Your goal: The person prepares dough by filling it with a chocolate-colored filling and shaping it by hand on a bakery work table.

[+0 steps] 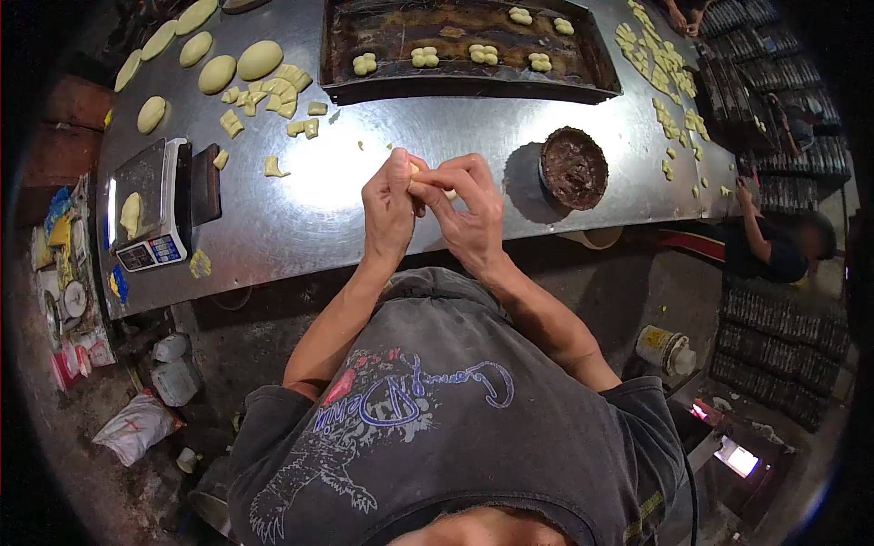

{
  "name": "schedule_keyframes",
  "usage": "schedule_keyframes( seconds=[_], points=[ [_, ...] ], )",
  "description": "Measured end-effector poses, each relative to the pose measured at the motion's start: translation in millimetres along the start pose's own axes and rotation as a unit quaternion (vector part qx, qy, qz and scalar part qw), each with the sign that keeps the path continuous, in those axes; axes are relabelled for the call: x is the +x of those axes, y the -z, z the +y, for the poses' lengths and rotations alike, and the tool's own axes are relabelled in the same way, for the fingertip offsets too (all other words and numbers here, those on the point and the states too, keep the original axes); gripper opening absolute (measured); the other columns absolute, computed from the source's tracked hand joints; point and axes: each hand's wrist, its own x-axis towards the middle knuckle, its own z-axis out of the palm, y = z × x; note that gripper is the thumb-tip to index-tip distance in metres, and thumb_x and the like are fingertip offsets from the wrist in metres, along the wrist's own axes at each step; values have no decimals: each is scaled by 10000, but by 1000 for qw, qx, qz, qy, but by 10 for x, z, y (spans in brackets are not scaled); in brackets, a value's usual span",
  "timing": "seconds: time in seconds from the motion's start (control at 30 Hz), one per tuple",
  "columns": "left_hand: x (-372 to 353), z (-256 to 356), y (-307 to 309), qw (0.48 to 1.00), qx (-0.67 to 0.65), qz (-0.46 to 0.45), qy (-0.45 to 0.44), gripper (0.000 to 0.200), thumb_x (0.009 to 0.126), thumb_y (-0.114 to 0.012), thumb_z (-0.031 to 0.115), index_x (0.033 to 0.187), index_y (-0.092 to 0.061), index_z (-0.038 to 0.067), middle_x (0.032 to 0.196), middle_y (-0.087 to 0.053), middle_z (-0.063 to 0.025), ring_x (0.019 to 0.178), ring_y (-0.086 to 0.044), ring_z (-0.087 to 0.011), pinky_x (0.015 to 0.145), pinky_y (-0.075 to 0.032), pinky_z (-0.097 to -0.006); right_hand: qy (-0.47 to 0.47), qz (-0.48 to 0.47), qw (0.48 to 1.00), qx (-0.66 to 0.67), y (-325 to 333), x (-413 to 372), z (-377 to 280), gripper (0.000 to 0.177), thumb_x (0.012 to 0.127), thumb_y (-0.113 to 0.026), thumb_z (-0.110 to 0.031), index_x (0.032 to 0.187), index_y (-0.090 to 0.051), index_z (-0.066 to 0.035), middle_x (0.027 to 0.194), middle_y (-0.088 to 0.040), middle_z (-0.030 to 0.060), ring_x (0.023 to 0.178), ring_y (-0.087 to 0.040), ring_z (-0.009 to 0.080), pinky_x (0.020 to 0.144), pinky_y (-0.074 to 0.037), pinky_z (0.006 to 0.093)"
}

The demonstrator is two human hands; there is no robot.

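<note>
Both my hands meet above the steel table (364,209), pinching one small piece of pale dough (416,170) between the fingertips. My left hand (390,207) holds it from the left and my right hand (466,211) from the right; most of the dough is hidden by the fingers. A round bowl of dark brown filling (574,167) stands just right of my hands. Behind them lies a dark baking tray (473,84) with several shaped dough pieces (424,56).
Cut dough chunks (273,91) and oval dough balls (259,59) lie at the back left. A digital scale (146,205) with dough sits at the left edge. More small pieces (665,68) scatter on the right, where another person (774,246) stands by stacked trays (783,337).
</note>
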Motion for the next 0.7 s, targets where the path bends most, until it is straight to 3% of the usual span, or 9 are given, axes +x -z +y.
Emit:
schedule_keyframes(
  seconds=[0.1,0.17,0.27,0.37,0.4,0.5,0.53,0.67,0.7],
  points=[
    [12,-4,-166,999,47,-8,-9,707,1085,-235,545,934,-665,3,699,-618,-18,567,-528,-62,515,-417,-211,-7,2,992,-122,200,178,52,156,830,-806,-114,947,-710,-76,893,-616,47,851,-588,173,718,-494,328],
    [36,-18,-267,998,53,-20,-8,808,1065,-151,606,963,-676,0,712,-639,-29,559,-543,-74,523,-424,-213,-133,-30,986,96,241,209,255,185,864,-798,-157,911,-663,-40,840,-593,43,692,-554,133,587,-455,263],
    [67,-122,-382,999,45,-26,18,944,1015,-34,683,998,-683,-2,749,-675,-54,566,-591,-94,534,-438,-209,-351,-79,853,379,326,296,364,271,941,-730,-240,962,-656,20,784,-630,67,623,-583,126,516,-446,248],
    [101,-288,-418,992,-42,-23,115,981,988,-20,724,1037,-675,-5,772,-699,-73,583,-626,-108,527,-446,-207,-345,-108,898,251,347,243,708,272,941,-731,-236,1000,-667,22,799,-648,59,645,-604,138,536,-478,270],
    [109,-354,-400,992,-26,-35,115,996,972,-33,752,1073,-662,-13,792,-712,-83,598,-659,-120,512,-450,-202,-334,-135,919,159,400,238,725,259,930,-736,-232,1044,-684,-6,899,-661,78,730,-639,162,597,-505,285],
    [117,-497,-380,981,-86,-3,172,1011,953,-40,777,1071,-666,-7,813,-724,-90,608,-680,-131,487,-449,-191,118,-128,980,-95,485,250,819,204,933,-721,-158,1092,-687,-35,1087,-658,85,825,-631,145,718,-511,283],
    [93,-507,-321,980,-100,-52,166,974,962,-93,772,1328,-536,-14,965,-733,-132,621,-699,-164,482,-477,-195,46,-186,981,-16,498,245,859,204,934,-714,-151,1103,-684,-41,1113,-649,90,869,-628,157,752,-510,292],
    [0,-381,-266,965,-36,50,254,825,1048,-285,618,1588,51,92,1222,-658,-201,641,-699,-200,499,-522,-224,-139,-264,947,119,396,193,1197,222,941,-691,-124,1146,-664,-43,1159,-618,106,966,-621,200,832,-510,321],
    [-20,-423,-173,966,-25,89,241,814,1047,-312,611,1591,11,99,1230,-656,-198,674,-694,-190,525,-520,-228,-155,-247,950,110,301,198,1378,229,944,-686,-117,1157,-657,-39,1157,-611,110,970,-621,209,838,-511,326]
  ],
)
